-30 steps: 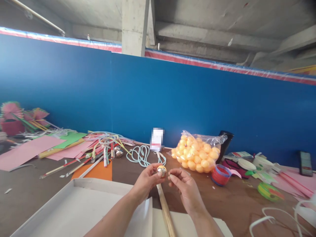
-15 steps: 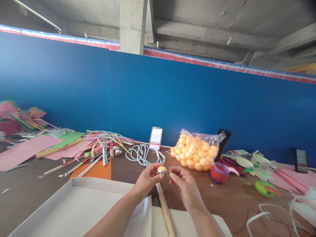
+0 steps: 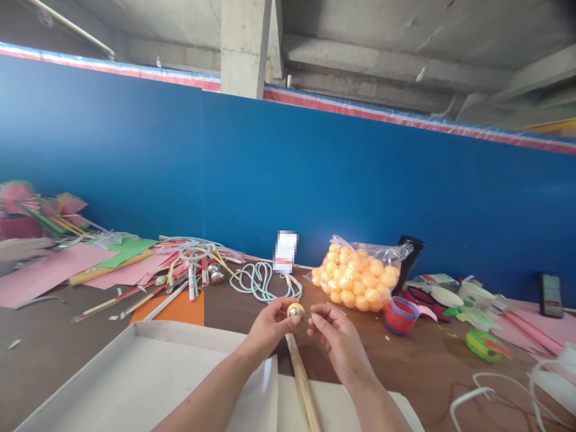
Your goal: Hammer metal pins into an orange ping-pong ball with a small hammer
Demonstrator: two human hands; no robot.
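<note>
An orange ball (image 3: 296, 310) with silver, mirror-like pieces on its lower part is held between the thumb and fingers of my left hand (image 3: 270, 327). Just to its right, my right hand (image 3: 335, 336) pinches with thumb and forefinger; whatever is between the fingertips is too small to make out. The two hands are apart, above a bundle of thin wooden sticks (image 3: 302, 384). Behind them, a clear plastic bag of orange balls (image 3: 357, 279) lies on the brown table (image 3: 238, 309). Silver mirrored balls (image 3: 216, 275) rest further left.
A white tray (image 3: 189, 331) fills the front left. Coiled pale-blue cord (image 3: 256, 282) lies behind. Tubes, sticks and coloured paper (image 3: 58, 270) cover the left. At right are a red tub (image 3: 400, 316), a green tape roll (image 3: 483, 345), a phone (image 3: 551, 295) and white cable (image 3: 472, 397).
Another person's hand has come into view at the far left edge, over the papers. My two hands have hardly moved, and the view has shifted slightly.
</note>
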